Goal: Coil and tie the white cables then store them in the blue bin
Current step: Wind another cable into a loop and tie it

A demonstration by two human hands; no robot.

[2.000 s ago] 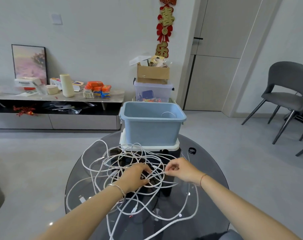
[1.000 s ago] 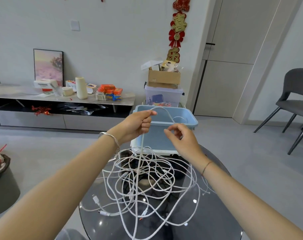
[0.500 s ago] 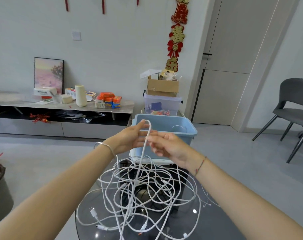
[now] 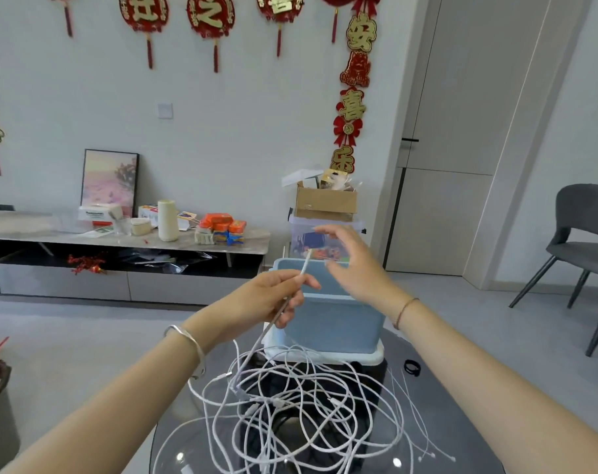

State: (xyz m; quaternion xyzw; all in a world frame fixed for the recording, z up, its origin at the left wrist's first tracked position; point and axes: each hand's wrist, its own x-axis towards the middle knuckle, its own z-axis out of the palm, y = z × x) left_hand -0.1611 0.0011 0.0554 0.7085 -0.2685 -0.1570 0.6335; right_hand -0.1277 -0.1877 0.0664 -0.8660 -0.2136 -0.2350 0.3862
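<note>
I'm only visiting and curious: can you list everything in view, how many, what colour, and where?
white cables: several, tangled, white, on the glass table
blue bin: one, light blue, table's far side
glass table: one, dark, round, nearest
black ring: one, on the table right of the bin
cardboard box: one, brown, behind the bin
chair: one, grey, far right
low cabinet: one, grey, left wall
wall ornaments: several, red and gold
left hand: pinches one cable end
right hand: open, beside it
</note>
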